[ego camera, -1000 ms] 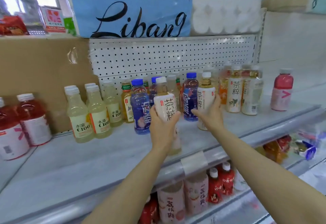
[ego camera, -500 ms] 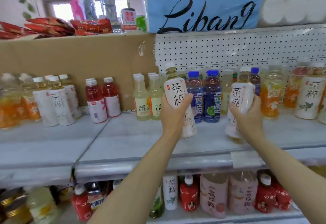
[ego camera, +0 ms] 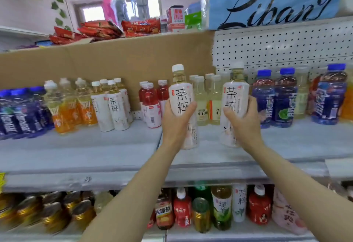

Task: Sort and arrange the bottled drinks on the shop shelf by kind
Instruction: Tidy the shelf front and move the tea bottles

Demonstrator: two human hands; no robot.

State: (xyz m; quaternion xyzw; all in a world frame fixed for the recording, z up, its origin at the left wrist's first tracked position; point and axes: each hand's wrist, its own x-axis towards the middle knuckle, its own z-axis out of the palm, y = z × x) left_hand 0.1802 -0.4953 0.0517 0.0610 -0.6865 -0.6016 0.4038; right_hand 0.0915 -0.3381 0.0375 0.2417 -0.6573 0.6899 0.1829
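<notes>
Since the earlier frame, both held bottles have travelled leftward along the shelf: they now hang before the pale yellow bottles, with the red bottles at nine o'clock of the left hand and the blue-capped bottles at three o'clock of the right. Left hand: grip closed around the waist of a white tea bottle, thumb across the label, bottle upright and clear of the shelf. Right hand: grip closed likewise on a second tea bottle, upright, slightly blurred, its base low over the shelf; contact with the board cannot be told.

Step in hand, as judged: transport of two like bottles toward their own kind. A matching tea group, same white label, stands at nine o'clock, beyond the red bottles and just beside the orange bottles.

Next move, as judged: carry both bottles on toward nine o'clock, pass in front of the red bottles without brushing them, and set each down upright on the bare shelf in front of the tea group, labels outward. Both grips can open only once each base rests flat. Free board lies at seven o'clock of the left hand, enough for a front row.
</notes>
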